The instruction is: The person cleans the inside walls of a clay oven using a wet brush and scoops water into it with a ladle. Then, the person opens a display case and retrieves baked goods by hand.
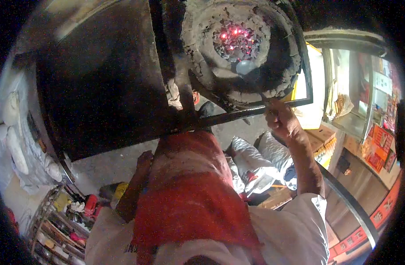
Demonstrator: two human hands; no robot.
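My right hand (279, 118) is closed at the front edge of a round clay-lined stove (282, 51), on the right side of the view. What its fingers hold is too dark to make out. Inside the stove, red embers glow among ashy coals (237, 42). A small pale round piece (245, 67) shows at the near side of the coals, and I cannot tell if it joins anything in my hand. My left hand (145, 160) hangs low beside the red apron (193, 194), below the dark frame, its fingers too dim to read.
A dark flat surface (100, 84) fills the left of the metal frame (233, 115). White sacks (255, 159) and cardboard boxes (319, 134) lie on the floor to the right. A cluttered rack (56, 234) stands at the lower left. Red printed sheets (379, 143) hang at the right.
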